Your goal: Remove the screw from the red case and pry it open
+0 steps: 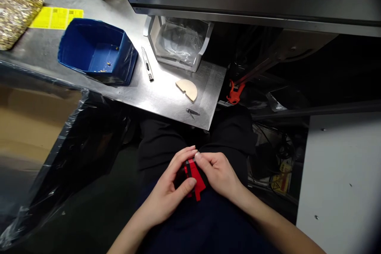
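Both hands, left hand (168, 190) and right hand (216, 172), pinch a small red-and-black part (194, 176) over the lap, steadying it below the tabletop (166, 95)

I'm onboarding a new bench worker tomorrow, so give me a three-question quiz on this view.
1. True or false: both hands grip the red part over the lap.
2. What sits nearest the blue bin on the metal table? A) utility knife B) tan half-disc C) clear box
3. Fill in: the small metal clip lies close to the table's ____ edge.

Key: 1 true, with left hand and right hand on it. 2 A, the utility knife. 3 near; the metal clip.
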`<state>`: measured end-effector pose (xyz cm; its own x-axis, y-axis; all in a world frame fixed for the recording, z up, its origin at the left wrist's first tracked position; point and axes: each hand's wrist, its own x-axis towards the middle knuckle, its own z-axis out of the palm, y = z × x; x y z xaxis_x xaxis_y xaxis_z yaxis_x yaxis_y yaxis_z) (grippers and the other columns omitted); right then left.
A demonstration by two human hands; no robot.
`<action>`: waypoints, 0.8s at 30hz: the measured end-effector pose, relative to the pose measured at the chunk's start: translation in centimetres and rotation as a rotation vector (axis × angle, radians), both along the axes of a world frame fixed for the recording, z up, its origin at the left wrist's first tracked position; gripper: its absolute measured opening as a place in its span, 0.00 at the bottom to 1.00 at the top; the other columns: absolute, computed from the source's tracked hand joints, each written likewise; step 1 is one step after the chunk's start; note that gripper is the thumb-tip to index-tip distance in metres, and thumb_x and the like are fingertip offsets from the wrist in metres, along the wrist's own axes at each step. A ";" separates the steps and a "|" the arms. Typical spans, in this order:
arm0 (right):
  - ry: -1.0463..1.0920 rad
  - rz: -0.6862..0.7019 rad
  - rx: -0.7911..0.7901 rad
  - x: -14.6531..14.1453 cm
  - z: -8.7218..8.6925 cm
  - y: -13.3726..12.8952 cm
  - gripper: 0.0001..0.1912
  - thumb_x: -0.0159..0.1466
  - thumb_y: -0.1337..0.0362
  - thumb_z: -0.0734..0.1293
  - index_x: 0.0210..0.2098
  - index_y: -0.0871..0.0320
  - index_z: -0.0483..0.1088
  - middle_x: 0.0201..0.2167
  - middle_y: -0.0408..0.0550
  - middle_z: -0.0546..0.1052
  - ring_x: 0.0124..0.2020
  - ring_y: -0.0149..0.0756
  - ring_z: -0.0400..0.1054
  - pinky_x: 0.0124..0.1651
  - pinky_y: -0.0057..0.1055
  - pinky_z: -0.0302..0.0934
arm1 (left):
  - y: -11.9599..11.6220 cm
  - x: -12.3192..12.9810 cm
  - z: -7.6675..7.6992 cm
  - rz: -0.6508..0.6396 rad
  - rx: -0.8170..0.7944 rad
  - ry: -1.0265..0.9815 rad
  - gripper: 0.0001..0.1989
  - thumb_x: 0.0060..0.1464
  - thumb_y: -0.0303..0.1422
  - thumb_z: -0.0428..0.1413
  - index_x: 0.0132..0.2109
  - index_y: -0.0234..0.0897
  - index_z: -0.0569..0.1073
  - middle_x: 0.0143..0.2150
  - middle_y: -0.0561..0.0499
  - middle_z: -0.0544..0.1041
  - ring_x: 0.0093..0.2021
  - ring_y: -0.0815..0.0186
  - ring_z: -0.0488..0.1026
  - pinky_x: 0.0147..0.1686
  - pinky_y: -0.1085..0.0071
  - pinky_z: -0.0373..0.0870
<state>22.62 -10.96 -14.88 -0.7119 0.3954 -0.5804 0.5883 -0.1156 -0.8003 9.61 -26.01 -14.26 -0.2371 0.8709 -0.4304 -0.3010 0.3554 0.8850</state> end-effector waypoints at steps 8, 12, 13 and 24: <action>0.088 0.133 -0.262 0.2 0.6 1.4 0.29 0.72 0.40 0.59 0.36 0.58 0.77 0.31 0.45 0.79 0.32 0.35 0.71 0.36 0.31 0.63 | -0.1 -0.2 -0.4 -0.033 -0.015 -0.045 0.36 0.59 0.38 0.66 0.70 0.59 0.61 0.76 0.50 0.56 0.75 0.51 0.54 0.74 0.52 0.56; 0.080 0.012 -0.406 0.2 0.3 0.7 0.22 0.69 0.46 0.68 0.46 0.59 0.77 0.31 0.44 0.80 0.27 0.31 0.71 0.32 0.29 0.65 | 0.0 -0.8 -1.0 -0.143 -0.049 -0.067 0.58 0.47 0.37 0.74 0.75 0.61 0.48 0.79 0.48 0.46 0.77 0.45 0.48 0.73 0.49 0.59; 0.068 -0.055 -0.440 0.1 -0.1 0.4 0.22 0.69 0.46 0.68 0.46 0.59 0.77 0.29 0.44 0.79 0.25 0.30 0.69 0.29 0.28 0.64 | 0.1 -0.9 -1.2 -0.162 -0.062 -0.067 0.63 0.44 0.36 0.76 0.75 0.62 0.44 0.80 0.47 0.43 0.76 0.44 0.52 0.72 0.48 0.61; 0.156 -0.502 -0.833 -0.2 -3.3 0.3 0.15 0.64 0.54 0.75 0.38 0.62 0.78 0.24 0.41 0.76 0.20 0.24 0.63 0.21 0.20 0.57 | -0.4 -0.6 -3.4 -0.070 -0.036 -0.184 0.64 0.45 0.33 0.76 0.75 0.65 0.42 0.79 0.44 0.44 0.70 0.45 0.64 0.60 0.54 0.77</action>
